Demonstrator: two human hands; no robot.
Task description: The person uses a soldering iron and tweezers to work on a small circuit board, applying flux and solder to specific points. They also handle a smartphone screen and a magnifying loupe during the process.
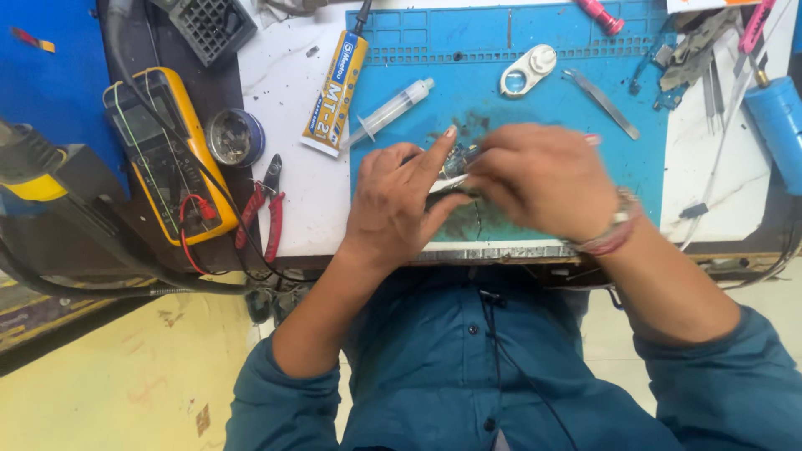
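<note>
Both my hands meet over the blue work mat (501, 92) near its front edge. My left hand (401, 200) grips a small dark part (455, 163), mostly hidden under the fingers, with the index finger stretched up. My right hand (543, 179) closes on a thin pale tool (449, 181) whose tip reaches the part. A bracelet sits on my right wrist.
A glue tube (337, 92) and a syringe (393, 108) lie left of the hands. Red cutters (266, 213), a round tin (235, 138) and a yellow multimeter (167, 150) sit further left. Tweezers (603, 102), a white loupe (528, 70) and a blue cylinder (777, 121) lie beyond and right.
</note>
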